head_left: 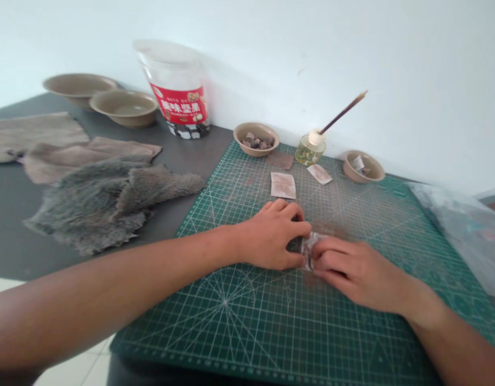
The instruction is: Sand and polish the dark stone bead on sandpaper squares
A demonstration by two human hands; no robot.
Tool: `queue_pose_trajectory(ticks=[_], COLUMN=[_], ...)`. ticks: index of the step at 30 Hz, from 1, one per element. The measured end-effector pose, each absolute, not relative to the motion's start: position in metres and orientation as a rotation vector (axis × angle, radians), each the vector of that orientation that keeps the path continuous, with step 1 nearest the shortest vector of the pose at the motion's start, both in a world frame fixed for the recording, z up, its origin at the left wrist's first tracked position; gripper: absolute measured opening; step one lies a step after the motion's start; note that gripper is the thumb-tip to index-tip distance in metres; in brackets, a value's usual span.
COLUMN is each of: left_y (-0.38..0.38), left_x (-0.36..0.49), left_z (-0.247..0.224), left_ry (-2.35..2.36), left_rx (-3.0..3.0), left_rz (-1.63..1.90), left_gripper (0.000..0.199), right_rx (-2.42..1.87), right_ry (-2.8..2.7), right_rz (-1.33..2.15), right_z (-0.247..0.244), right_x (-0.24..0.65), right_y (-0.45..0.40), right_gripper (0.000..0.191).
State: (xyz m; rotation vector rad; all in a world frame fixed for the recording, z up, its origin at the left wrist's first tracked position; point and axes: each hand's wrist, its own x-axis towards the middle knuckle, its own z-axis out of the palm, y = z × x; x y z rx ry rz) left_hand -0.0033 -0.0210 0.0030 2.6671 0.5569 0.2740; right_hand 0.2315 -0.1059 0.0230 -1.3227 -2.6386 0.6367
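A small whitish piece (310,245) with brown dust on it lies on the green cutting mat (263,316). My left hand (277,234) pins its left edge, thumb and fingers curved around that side. Over the piece's right part, the fingers of my right hand (352,268) are pinched together; what they hold is too small and hidden to name. Brown powder is spread on the mat around both hands. Beyond my left hand lies a brown-stained white square (283,185), with a smaller one (320,174) to its right and a brown square (280,160) behind.
A bowl of brown pieces (256,140), a glass bottle with a brush (309,149) and another small bowl (363,167) line the wall. Leftward are two larger bowls (125,107), a plastic tub (179,102) and rumpled cloths (98,198). A plastic bag (464,225) lies right.
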Motion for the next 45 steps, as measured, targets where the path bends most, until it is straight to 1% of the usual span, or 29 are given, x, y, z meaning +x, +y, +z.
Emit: queue_pose_trajectory(ticks=[3, 5, 8, 10, 13, 15, 18, 20, 23, 25, 28, 31, 32, 34, 36, 42, 45], left_y=[-0.021, -0.020, -0.020, -0.020, -0.021, -0.021, -0.021, -0.021, -0.020, -0.020, -0.021, -0.023, -0.024, -0.025, -0.026, -0.025, -0.025], left_x=[-0.003, -0.003, -0.003, -0.003, -0.003, -0.003, -0.003, -0.003, -0.003, -0.003, -0.004, -0.004, -0.004, -0.004, -0.004, -0.003, -0.004], left_z=[0.003, 0.003, 0.003, 0.003, 0.002, 0.002, 0.001, 0.001, 0.001, 0.001, 0.001, -0.001, -0.001, -0.002, -0.003, -0.003, -0.003], left_ry=[0.571, 0.587, 0.568, 0.556, 0.580, 0.593, 0.573, 0.562, 0.575, 0.581, 0.569, 0.575, 0.577, 0.572, 0.565, 0.574, 0.570], left_rx=[2.676, 2.670, 2.658, 2.661, 2.674, 2.675, 2.672, 2.678, 2.682, 2.672, 2.669, 2.694, 2.704, 2.717, 2.720, 2.706, 2.703], left_rz=[0.276, 0.272, 0.263, 0.266, 0.289, 0.294, 0.293, 0.303, 0.314, 0.310, 0.314, 0.355, 0.369, 0.386, 0.388, 0.374, 0.368], left_gripper=[0.038, 0.039, 0.038, 0.038, 0.038, 0.038, 0.037, 0.037, 0.038, 0.039, 0.039, 0.039, 0.038, 0.035, 0.032, 0.031, 0.031], right_rx=[-1.479, -1.512, -1.355, -1.331, -1.497, -1.530, -1.372, -1.378, -1.556, -1.568, -1.403, -1.308, -1.273, -1.179, -1.079, -0.907, -0.858], right_ry=[-2.523, -2.541, -2.638, -2.614, -2.506, -2.514, -2.617, -2.584, -2.463, -2.494, -2.534, -2.182, -1.998, -1.657, -1.425, -1.115, -1.046], right_rz=[0.430, 0.510, 0.739, 0.688, 0.493, 0.531, 0.734, 0.695, 0.545, 0.635, 0.887, 0.996, 1.054, 1.201, 1.321, 1.404, 1.459], right_z=[0.023, 0.025, 0.026, 0.024, 0.023, 0.024, 0.023, 0.021, 0.022, 0.026, 0.030, 0.026, 0.024, 0.019, 0.016, 0.020, 0.021], right_x=[0.233, 0.236, 0.237, 0.235, 0.235, 0.235, 0.232, 0.231, 0.236, 0.238, 0.236, 0.234, 0.234, 0.236, 0.237, 0.235, 0.236], right_y=[-0.102, -0.102, -0.106, -0.107, -0.104, -0.104, -0.108, -0.108, -0.105, -0.104, -0.111, -0.119, -0.120, -0.122, -0.122, -0.119, -0.119], right_gripper=[0.014, 0.014, 0.014, 0.014, 0.013, 0.013, 0.016, 0.015, 0.012, 0.011, 0.011, 0.003, 0.004, 0.017, 0.025, 0.021, 0.014])
